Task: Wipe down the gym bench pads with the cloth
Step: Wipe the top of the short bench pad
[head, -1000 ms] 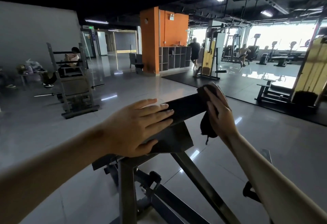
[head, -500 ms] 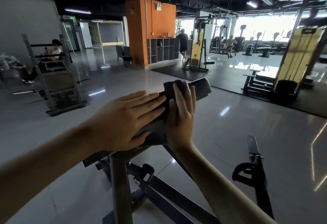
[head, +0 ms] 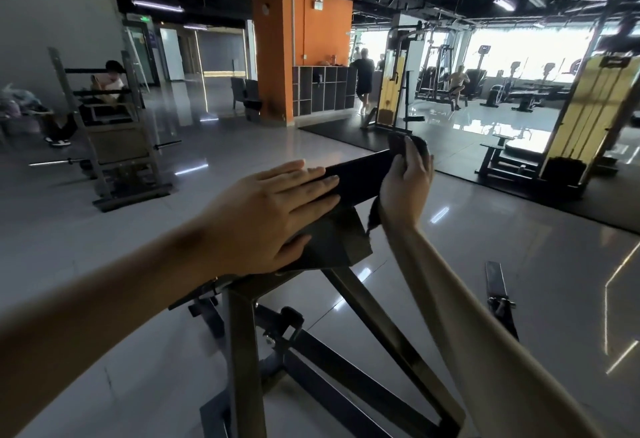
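Gripping cloth [head: 420,145] with right hand [head: 405,188] at far end of bench pad [head: 360,178], pressing left hand [head: 263,216] flat on near end, fingers straight. Looks soft, light, floppy (best wadded in palm).

Orange pillar [head: 273,57], cable machine [head: 393,91] beyond.

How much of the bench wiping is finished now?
Done: unclear, the pad shows no wipe marks. In hand: the right hand grips the cloth at the pad's far end, the left hand rests flat on it. Left: at least the part under the left hand.
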`<state>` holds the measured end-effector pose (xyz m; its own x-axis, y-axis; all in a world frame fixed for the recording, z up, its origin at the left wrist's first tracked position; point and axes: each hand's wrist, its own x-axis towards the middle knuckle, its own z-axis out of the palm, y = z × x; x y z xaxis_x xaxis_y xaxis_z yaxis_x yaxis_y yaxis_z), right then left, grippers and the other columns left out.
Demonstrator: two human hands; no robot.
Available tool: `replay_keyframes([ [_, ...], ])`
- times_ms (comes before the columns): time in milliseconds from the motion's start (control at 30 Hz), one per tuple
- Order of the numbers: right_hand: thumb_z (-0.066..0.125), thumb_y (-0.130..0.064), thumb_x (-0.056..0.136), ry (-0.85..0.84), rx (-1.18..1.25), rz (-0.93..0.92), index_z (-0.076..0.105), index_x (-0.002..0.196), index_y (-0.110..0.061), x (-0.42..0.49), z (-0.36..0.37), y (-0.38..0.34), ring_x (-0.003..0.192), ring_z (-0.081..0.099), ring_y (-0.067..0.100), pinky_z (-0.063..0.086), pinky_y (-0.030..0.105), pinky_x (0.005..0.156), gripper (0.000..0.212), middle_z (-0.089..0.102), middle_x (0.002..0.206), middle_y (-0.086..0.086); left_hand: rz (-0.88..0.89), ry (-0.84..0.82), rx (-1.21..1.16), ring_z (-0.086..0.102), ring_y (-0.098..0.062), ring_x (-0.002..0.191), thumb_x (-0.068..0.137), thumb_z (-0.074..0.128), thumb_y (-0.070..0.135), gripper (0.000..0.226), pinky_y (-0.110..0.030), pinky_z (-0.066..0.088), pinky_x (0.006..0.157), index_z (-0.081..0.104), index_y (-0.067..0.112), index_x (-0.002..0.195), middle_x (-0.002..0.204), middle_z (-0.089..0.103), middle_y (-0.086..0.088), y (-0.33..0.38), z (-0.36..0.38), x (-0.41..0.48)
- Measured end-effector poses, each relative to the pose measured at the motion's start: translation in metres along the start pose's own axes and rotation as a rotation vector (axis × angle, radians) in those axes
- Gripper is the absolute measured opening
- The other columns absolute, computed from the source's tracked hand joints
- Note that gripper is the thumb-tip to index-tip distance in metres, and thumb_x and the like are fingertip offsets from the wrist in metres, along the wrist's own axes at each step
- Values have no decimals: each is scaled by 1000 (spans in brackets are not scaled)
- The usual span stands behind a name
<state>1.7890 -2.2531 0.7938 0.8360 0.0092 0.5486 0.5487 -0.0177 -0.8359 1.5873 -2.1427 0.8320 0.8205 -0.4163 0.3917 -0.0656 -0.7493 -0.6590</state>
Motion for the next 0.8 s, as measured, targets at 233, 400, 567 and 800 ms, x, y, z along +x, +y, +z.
replay_keyframes([
  [233, 37, -26, 99, -207, 79, -373, 49, 141, 2, -89, 7, -19, 142, 30, 42, 31, 59, 113, 51, 42, 148, 22, 16, 20, -6, 47, -32, 135, 93, 34, 37, 58, -42, 22, 116, 52, 7, 138, 143, 52, -17, -1, -1, -5],
  [400, 40, -25, 99, -337, -22, -509, 51, 141, -10, -27, -17, 11, 148, 24, 27, 26, 45, 120, 45, 30, 158, 12, 0, -13, 16, 44, -29, 137, 96, 32, 37, 56, -44, 25, 117, 48, 10, 142, 146, 48, -14, -1, -1, -12],
  [567, 46, -13, 97, -180, -56, -212, 58, 136, -14, 22, -19, 12, 152, 1, 27, 9, 24, 118, 40, 2, 166, 8, -23, -4, -14, 44, -28, 138, 96, 32, 35, 54, -43, 23, 118, 50, 11, 142, 147, 48, -13, 1, -2, -13],
  [800, 37, -21, 94, 0, 102, -191, 60, 132, -3, -63, 15, -20, 139, 38, 27, 34, 52, 112, 48, 50, 144, 13, -106, 139, -65, 50, -29, 130, 97, 37, 41, 56, -41, 20, 118, 53, 7, 138, 141, 54, -15, 9, 3, -10],
])
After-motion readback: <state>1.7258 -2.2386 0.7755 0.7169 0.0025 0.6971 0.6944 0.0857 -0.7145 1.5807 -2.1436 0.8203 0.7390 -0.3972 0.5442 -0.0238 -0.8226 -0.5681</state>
